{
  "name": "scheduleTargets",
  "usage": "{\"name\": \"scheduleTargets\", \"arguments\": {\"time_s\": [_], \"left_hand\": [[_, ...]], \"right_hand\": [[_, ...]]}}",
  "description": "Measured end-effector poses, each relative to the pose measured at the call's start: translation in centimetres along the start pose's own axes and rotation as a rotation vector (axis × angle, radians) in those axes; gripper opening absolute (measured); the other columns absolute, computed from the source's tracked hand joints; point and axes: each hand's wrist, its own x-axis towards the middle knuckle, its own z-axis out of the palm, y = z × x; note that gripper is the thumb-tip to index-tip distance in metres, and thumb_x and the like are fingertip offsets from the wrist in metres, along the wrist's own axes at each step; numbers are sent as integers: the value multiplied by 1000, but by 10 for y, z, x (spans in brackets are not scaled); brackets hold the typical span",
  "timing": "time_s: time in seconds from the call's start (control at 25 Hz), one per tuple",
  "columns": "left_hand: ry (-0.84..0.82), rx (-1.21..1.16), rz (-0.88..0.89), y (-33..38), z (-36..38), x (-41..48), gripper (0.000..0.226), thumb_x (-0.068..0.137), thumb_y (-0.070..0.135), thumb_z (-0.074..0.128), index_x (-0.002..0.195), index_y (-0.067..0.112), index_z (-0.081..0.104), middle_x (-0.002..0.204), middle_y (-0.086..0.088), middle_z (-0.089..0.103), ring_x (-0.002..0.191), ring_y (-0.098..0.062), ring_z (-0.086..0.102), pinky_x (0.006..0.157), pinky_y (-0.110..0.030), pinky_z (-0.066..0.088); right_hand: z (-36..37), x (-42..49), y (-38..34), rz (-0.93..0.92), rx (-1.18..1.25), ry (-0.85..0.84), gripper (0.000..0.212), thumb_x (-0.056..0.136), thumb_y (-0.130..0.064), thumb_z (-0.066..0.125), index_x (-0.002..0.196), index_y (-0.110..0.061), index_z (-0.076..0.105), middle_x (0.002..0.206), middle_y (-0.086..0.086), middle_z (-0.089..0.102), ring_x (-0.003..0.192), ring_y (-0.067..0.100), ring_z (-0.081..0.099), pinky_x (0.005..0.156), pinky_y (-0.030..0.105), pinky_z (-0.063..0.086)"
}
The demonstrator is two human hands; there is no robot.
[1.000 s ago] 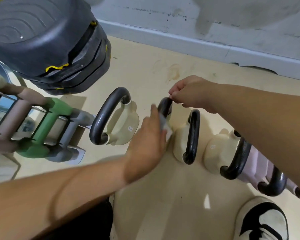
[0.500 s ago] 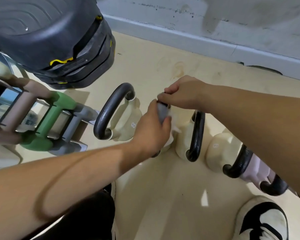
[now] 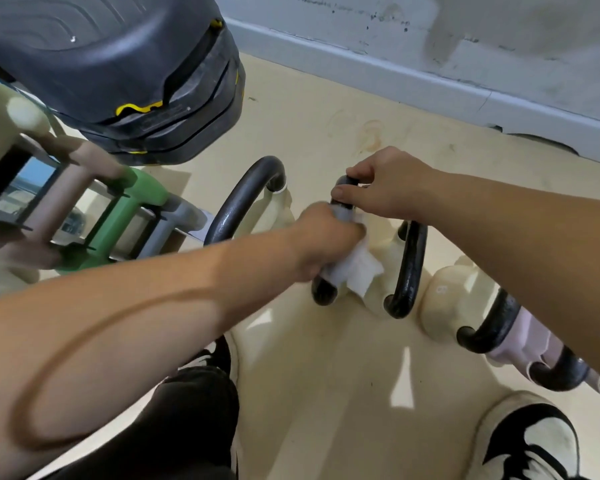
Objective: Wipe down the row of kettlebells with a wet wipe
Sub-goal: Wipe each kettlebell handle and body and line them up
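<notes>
The person is crouched over a line of weights on the cream floor [image 3: 326,393], close to the grey wall [image 3: 430,36]. The left hand [image 3: 326,237] is wrapped round the black handle of the second kettlebell [image 3: 323,292], fingers curled tight with the wet wipe [image 3: 355,271] bunched between palm and handle. A loose white corner of the wipe sticks out below the hand and lies against the cream body. The right hand [image 3: 392,185] grips the top of the same handle, fingers hooked over it and the thumb pressed flat on its side.

The first kettlebell [image 3: 236,209] stands just to the left, its handle partly hidden behind the left forearm. The third kettlebell [image 3: 411,265] is just beside the wipe on the right. Next to it is the fourth kettlebell [image 3: 444,303], and then a pink kettlebell [image 3: 530,341] that runs under the right forearm.

Further left a green dumbbell [image 3: 125,216] lies on a rack, with a black step platform [image 3: 118,64] behind it. A black and white shoe [image 3: 530,445] shows at the lower right.
</notes>
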Motion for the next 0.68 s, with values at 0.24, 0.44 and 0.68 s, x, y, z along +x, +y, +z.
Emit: {"name": "scheduleTargets", "arguments": {"time_s": [0.24, 0.44, 0.68], "left_hand": [[175, 203, 321, -50, 13, -44, 55, 95, 28, 61, 144, 27, 35, 116, 4, 61, 104, -12, 63, 87, -33, 55], [45, 316, 282, -99, 1, -53, 53, 89, 26, 73, 131, 30, 41, 105, 7, 64, 95, -16, 64, 83, -34, 56], [170, 29, 222, -56, 17, -40, 34, 90, 33, 68, 119, 27, 51, 97, 0, 64, 90, -20, 66, 80, -42, 57]], "right_hand": [[3, -3, 0, -14, 35, 9, 41, 91, -52, 69, 109, -15, 78, 122, 8, 73, 114, 26, 66, 100, 39, 53], [2, -8, 0, 12, 112, 12, 33, 94, -47, 69, 114, -21, 76, 122, -4, 72, 119, 19, 63, 89, 24, 39], [3, -6, -4, 28, 111, 24, 36, 93, -50, 68, 116, -23, 76, 128, -1, 71, 121, 20, 62, 91, 26, 42]]}}
